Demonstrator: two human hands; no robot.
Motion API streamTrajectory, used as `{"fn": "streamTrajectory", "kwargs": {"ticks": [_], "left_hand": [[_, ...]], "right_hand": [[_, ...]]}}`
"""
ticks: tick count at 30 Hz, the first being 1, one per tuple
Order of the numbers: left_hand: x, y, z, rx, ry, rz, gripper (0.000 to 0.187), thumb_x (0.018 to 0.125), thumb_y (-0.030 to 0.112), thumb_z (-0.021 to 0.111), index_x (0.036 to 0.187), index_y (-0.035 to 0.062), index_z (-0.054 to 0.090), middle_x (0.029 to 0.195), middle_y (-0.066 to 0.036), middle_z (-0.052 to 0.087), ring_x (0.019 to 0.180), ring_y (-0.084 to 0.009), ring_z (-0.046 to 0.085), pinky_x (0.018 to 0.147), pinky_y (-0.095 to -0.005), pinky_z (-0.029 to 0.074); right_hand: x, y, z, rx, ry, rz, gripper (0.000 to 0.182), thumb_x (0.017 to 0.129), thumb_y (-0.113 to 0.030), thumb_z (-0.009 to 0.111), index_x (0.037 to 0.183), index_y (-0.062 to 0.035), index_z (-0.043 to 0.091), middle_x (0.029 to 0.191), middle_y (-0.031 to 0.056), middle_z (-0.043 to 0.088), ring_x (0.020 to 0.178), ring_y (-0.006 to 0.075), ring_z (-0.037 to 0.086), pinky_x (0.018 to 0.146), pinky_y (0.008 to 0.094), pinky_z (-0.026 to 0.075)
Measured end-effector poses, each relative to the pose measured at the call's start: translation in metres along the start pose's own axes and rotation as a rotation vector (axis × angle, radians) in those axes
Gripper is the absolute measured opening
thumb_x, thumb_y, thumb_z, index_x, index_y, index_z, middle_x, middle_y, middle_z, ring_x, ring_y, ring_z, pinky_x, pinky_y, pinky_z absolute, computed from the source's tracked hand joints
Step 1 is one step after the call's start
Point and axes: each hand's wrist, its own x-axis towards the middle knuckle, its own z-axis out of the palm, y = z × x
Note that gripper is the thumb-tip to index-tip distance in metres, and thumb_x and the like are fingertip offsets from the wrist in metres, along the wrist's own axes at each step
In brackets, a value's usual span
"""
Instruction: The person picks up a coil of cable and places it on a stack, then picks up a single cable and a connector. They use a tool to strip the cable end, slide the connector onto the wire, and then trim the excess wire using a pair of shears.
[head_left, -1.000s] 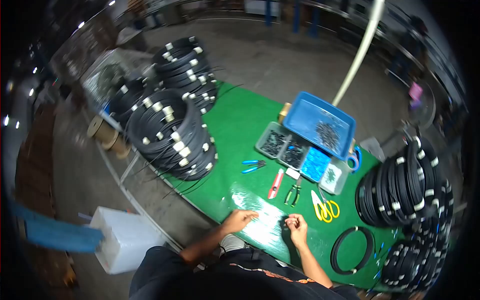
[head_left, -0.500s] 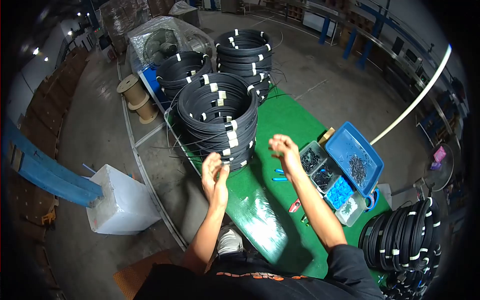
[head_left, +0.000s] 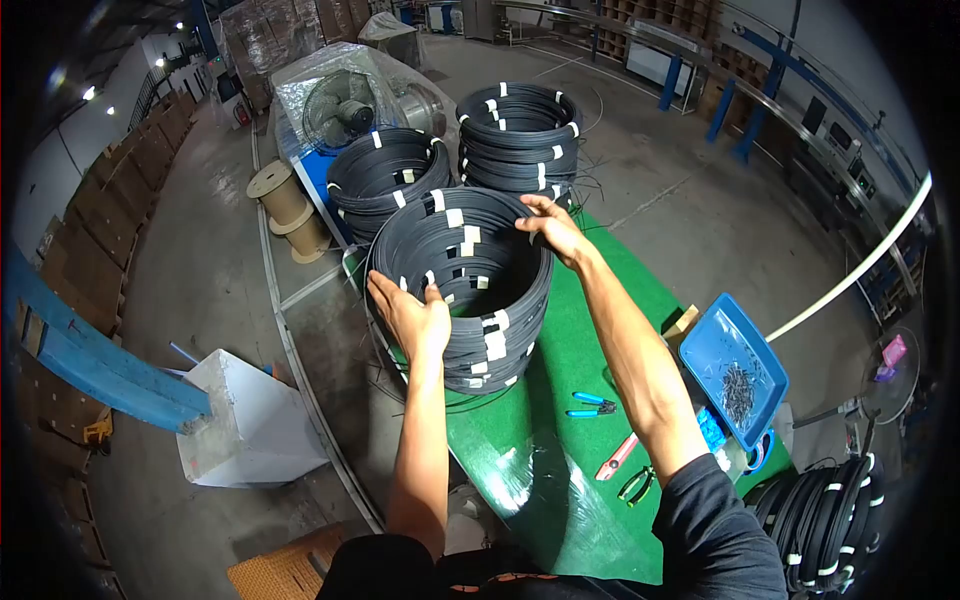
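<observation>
A tall stack of black cable coils [head_left: 520, 335], bound with white tape bands, stands on the green table in front of me. My left hand [head_left: 415, 318] lies over the near left part of its top rim, fingers stretched and thumb apart. On the opposite side, my right hand [head_left: 555, 232] reaches the right rim, open, with its thumb and fingers spread at the top coil. Neither hand visibly closes around a coil. Right of the stack lie blue-handled pliers [head_left: 590, 405], a red cutter [head_left: 616, 458] and green-handled pliers [head_left: 637, 486].
Two more coil stacks [head_left: 385, 170] [head_left: 520, 125] stand behind. A blue tray [head_left: 735, 330] of small dark pieces sits at the table's right, beside bins partly hidden by my right arm. More coils [head_left: 825, 520] are at lower right. A blue post [head_left: 110, 350] stands left.
Both hands have moved forward from the air in front of the stack to its top rim. The view has shifted, and my right forearm now covers most of the small bins.
</observation>
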Motion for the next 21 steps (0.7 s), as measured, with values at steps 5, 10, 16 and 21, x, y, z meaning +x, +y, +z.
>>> {"fn": "streamTrajectory", "kwargs": {"ticks": [5, 10, 16, 21], "left_hand": [[0.001, -0.008, 0.005, 0.013, 0.049, 0.092, 0.081, 0.070, -0.008, 0.048, 0.145, -0.0182, 0.018, 0.152, -0.036, 0.022, 0.146, -0.0415, 0.020, 0.121, -0.0394, 0.015], [-0.002, -0.008, 0.001, -0.001, 0.079, 0.211, 0.078, 0.067, -0.009, 0.051, 0.144, -0.0123, 0.033, 0.150, -0.030, 0.035, 0.141, -0.0390, 0.034, 0.119, -0.0375, 0.023], [-0.057, 0.049, -0.020, -0.211, -0.085, 0.529, 0.084, 0.062, -0.018, 0.047, 0.145, -0.0036, 0.039, 0.148, -0.025, 0.041, 0.140, -0.0340, 0.038, 0.117, -0.0378, 0.028], [-0.135, 0.082, -0.021, -0.580, -0.563, 0.687, 0.090, 0.056, -0.019, 0.040, 0.145, -0.0045, 0.037, 0.149, -0.017, 0.041, 0.142, -0.0270, 0.035, 0.119, -0.0365, 0.021]], "right_hand": [[0.006, 0.003, 0.007, -0.073, -0.004, -0.011, 0.071, 0.071, 0.012, 0.054, 0.140, -0.0008, 0.049, 0.129, 0.0126, 0.062, 0.117, 0.0199, 0.057, 0.098, 0.0272, 0.043], [-0.026, -0.006, -0.002, 0.015, 0.096, -0.094, 0.069, 0.071, 0.015, 0.056, 0.139, 0.0038, 0.049, 0.134, 0.0160, 0.058, 0.121, 0.0207, 0.056, 0.102, 0.0277, 0.041], [-0.155, -0.032, -0.053, 0.026, 0.366, -0.309, 0.062, 0.071, 0.015, 0.060, 0.132, 0.0016, 0.054, 0.121, 0.0088, 0.060, 0.106, 0.0157, 0.058, 0.094, 0.0259, 0.044], [-0.322, -0.024, -0.120, 0.173, 0.571, -0.366, 0.044, 0.077, -0.004, 0.066, 0.120, -0.0024, 0.056, 0.094, 0.0084, 0.062, 0.070, 0.0138, 0.059, 0.057, 0.0265, 0.049]]}}
